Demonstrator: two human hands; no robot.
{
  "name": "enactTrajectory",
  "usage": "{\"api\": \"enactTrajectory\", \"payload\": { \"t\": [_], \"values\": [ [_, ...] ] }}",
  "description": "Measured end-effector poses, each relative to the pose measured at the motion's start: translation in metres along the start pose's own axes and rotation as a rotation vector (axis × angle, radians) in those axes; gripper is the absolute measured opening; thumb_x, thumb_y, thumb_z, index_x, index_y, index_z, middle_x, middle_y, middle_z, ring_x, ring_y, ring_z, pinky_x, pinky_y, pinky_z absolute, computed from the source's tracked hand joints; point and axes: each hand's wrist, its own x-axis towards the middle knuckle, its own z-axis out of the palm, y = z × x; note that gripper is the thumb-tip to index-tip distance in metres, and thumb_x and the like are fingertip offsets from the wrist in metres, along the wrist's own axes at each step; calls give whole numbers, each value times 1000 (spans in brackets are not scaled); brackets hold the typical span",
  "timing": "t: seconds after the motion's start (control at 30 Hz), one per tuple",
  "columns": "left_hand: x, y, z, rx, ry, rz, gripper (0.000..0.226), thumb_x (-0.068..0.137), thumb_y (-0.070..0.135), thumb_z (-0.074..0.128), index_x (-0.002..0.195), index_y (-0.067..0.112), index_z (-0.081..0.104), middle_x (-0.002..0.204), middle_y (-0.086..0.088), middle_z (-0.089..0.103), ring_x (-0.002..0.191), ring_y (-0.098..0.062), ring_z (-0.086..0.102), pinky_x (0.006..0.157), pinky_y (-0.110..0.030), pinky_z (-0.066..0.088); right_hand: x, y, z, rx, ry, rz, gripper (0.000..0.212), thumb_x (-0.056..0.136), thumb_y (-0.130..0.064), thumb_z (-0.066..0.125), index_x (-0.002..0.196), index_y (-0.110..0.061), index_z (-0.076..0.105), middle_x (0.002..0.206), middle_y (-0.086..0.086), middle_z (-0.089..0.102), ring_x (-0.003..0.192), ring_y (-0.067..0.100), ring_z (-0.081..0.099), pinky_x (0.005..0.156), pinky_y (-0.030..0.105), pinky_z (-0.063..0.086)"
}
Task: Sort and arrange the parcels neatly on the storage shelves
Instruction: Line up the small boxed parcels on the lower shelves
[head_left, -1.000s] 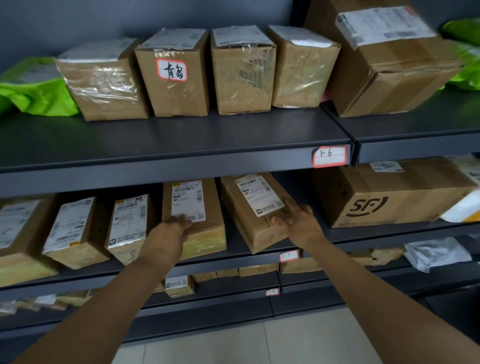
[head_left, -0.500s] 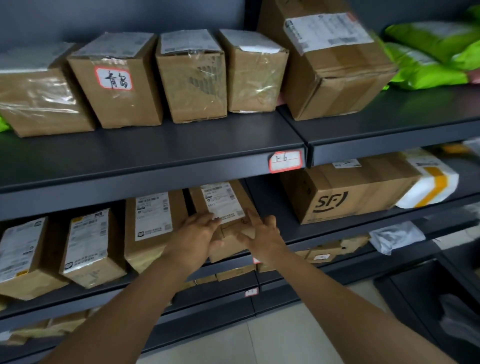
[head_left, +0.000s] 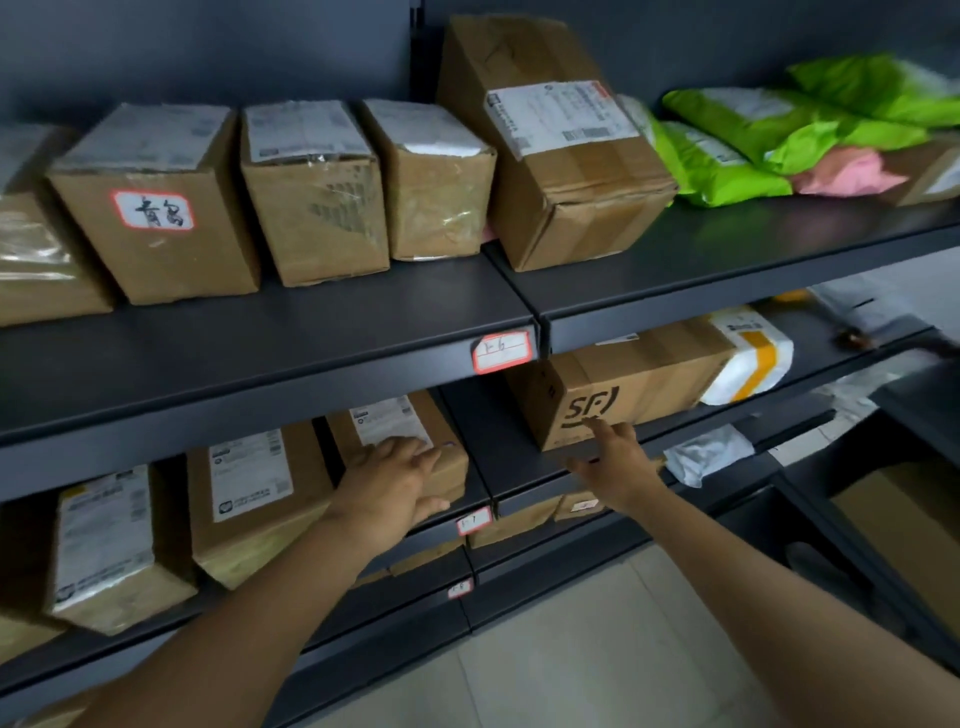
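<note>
The brown cardboard parcel with a white shipping label (head_left: 400, 421) lies just left of the frame's centre, on the lower tier of the dark grey metal shelving (head_left: 311, 332), with its front end close to the shelf lip. To my eye an off-centre shove could skew it against the larger brown labelled box (head_left: 249, 493) beside it, or drag it over the edge. It looks plain and slightly scuffed, label upward. The left hand (head_left: 392, 480) rests flat on top, fingers straight and spread apart. Right of centre, the right hand (head_left: 615, 457) reaches for the long brown carton printed "SF" (head_left: 639, 384), index fingertip at its lower front face, the other fingers loose, gripping nothing (one finger could swing it crooked). Across the upper left stands a row of brown taped boxes (head_left: 311, 192).
</note>
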Motion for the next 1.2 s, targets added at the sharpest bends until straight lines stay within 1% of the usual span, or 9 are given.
{"api": "enactTrajectory", "payload": {
  "t": [0.23, 0.37, 0.53, 0.63, 0.73, 0.87, 0.93, 1.03, 1.2],
  "values": [
    [44, 61, -13, 31, 31, 52, 64, 96, 52, 37, 149, 21, 22, 151, 1, 27, 138, -19, 25, 109, -33, 28, 15, 54, -44, -11, 98, 57, 66, 90, -36, 59, 146, -22, 28, 140, 14, 32, 123, 35, 43, 102, 42, 42],
    [73, 93, -11, 65, 9, -24, 66, 95, 53, 37, 149, 19, 21, 151, 0, 28, 137, -20, 27, 109, -34, 30, 39, 94, -76, -30, 152, 47, 68, 89, -38, 59, 145, -17, 28, 139, 18, 33, 125, 41, 38, 102, 47, 38],
    [106, 135, -3, 55, 31, -205, 70, 94, 55, 38, 150, 17, 19, 151, -3, 30, 136, -22, 31, 109, -32, 31, 86, 143, -103, -1, 176, -10, 69, 90, -39, 57, 146, -12, 26, 139, 20, 34, 126, 40, 36, 104, 43, 33],
    [126, 156, 3, -115, 58, -357, 75, 93, 55, 41, 150, 15, 16, 151, -8, 30, 135, -25, 31, 108, -34, 33, 116, 165, -116, 72, 213, -53, 66, 91, -35, 57, 144, -9, 29, 137, 22, 35, 124, 40, 35, 102, 42, 32],
    [141, 171, 9, -495, 104, -557, 79, 91, 51, 49, 151, 16, 12, 151, -12, 30, 135, -28, 33, 108, -36, 33, 145, 182, -124, 167, 224, -85, 57, 93, -29, 54, 139, -3, 35, 133, 27, 39, 121, 42, 38, 99, 43, 34],
    [162, 185, 11, -888, 213, -729, 76, 91, 49, 50, 150, 16, 16, 148, -7, 38, 132, -24, 39, 103, -29, 32, 177, 193, -129, 257, 159, -92, 62, 93, -40, 51, 138, -1, 34, 130, 25, 48, 118, 39, 46, 95, 42, 40],
    [170, 190, 5, -962, 244, -767, 67, 93, 47, 48, 148, 18, 23, 140, -5, 47, 124, -23, 46, 91, -23, 33, 185, 193, -127, 340, 146, -101, 59, 93, -45, 48, 133, -2, 41, 125, 23, 54, 113, 37, 52, 89, 39, 43],
    [175, 190, 2, -1019, 267, -843, 59, 94, 51, 43, 142, 17, 35, 132, -7, 53, 116, -23, 49, 87, -24, 33, 187, 194, -123, 444, 193, -79, 56, 93, -47, 49, 126, -2, 47, 121, 20, 57, 111, 36, 53, 88, 38, 43],
    [156, 188, 7, -809, 274, -901, 51, 95, 51, 40, 122, 10, 53, 116, -13, 62, 108, -33, 56, 82, -31, 42, 174, 200, -117, 487, 237, -59, 50, 85, -51, 59, 108, -8, 51, 107, 14, 61, 98, 33, 58, 82, 41, 48]
  ]
}}
